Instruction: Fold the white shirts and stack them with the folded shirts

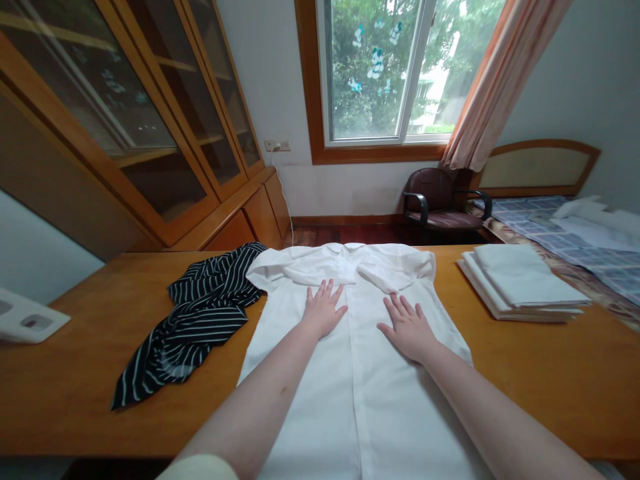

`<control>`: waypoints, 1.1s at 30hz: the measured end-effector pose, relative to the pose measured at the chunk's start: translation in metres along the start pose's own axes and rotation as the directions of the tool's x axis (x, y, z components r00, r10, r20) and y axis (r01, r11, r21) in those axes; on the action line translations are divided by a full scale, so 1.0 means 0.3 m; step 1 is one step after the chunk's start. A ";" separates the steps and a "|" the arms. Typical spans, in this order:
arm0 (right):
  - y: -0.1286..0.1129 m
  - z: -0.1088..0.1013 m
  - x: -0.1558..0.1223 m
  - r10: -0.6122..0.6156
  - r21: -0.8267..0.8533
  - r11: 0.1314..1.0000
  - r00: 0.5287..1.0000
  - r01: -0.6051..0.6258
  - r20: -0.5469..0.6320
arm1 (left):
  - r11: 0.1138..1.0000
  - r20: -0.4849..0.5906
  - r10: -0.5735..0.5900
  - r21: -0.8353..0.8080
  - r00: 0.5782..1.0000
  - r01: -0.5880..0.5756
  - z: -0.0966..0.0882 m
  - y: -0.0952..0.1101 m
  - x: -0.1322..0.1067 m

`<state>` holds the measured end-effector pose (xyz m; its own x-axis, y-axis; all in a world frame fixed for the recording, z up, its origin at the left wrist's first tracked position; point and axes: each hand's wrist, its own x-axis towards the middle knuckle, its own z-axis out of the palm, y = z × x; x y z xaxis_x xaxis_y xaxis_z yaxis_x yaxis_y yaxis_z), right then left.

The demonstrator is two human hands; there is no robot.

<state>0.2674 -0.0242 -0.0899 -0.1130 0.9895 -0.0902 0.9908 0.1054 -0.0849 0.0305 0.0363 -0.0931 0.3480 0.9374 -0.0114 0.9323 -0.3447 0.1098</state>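
Observation:
A white shirt [360, 393] lies flat on the wooden table [75, 373], collar at the far end and both sleeves folded in over the chest. My left hand [323, 308] rests palm down on the shirt left of the button line, fingers stretched out. My right hand [410, 327] lies flat on the shirt to the right of that line, fingers spread. Neither hand holds anything.
A black striped garment [200, 320] lies crumpled left of the shirt. Folded white cloths [520, 283] are stacked at the table's right. A white object [25, 317] sits at the far left edge. Beyond the table stand a dark armchair [440, 200], a bed [575, 233] and glass-door cabinets [150, 120].

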 end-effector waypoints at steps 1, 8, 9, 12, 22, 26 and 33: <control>0.001 0.002 -0.006 -0.001 0.001 1.000 1.000 0.001 0.003 | 1.000 -0.001 0.000 -0.001 1.000 0.000 0.000 0.003 -0.006; -0.003 0.005 -0.053 0.003 -0.018 1.000 1.000 -0.003 0.009 | 1.000 0.010 0.002 -0.013 1.000 -0.002 -0.002 0.029 -0.051; -0.006 0.000 -0.061 0.007 -0.023 1.000 1.000 -0.007 0.011 | 1.000 0.016 0.001 -0.015 1.000 0.000 -0.002 0.033 -0.056; -0.022 -0.038 -0.080 0.013 -0.032 0.999 0.999 -0.013 0.030 | 1.000 0.034 -0.008 -0.018 0.999 0.009 0.000 0.045 -0.073; -0.163 -0.150 0.080 -0.096 0.201 0.976 0.995 0.088 0.029 | 1.000 0.018 0.008 -0.018 1.000 -0.008 0.003 0.047 -0.091; -0.140 -0.072 0.161 -0.165 0.286 0.941 0.983 0.182 -0.081 | 1.000 0.026 0.007 -0.010 1.000 -0.007 -0.003 0.046 -0.100; -0.104 -0.019 0.163 -0.177 0.276 0.938 0.974 0.210 -0.139 | 1.000 0.042 0.004 -0.008 0.999 -0.003 0.004 0.057 -0.125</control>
<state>0.2314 0.0215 -0.0861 -0.2750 0.9592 0.0651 0.8853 0.2791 -0.3720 0.0334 -0.0049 -0.0920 0.3553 0.9333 -0.0527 0.9303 -0.3475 0.1174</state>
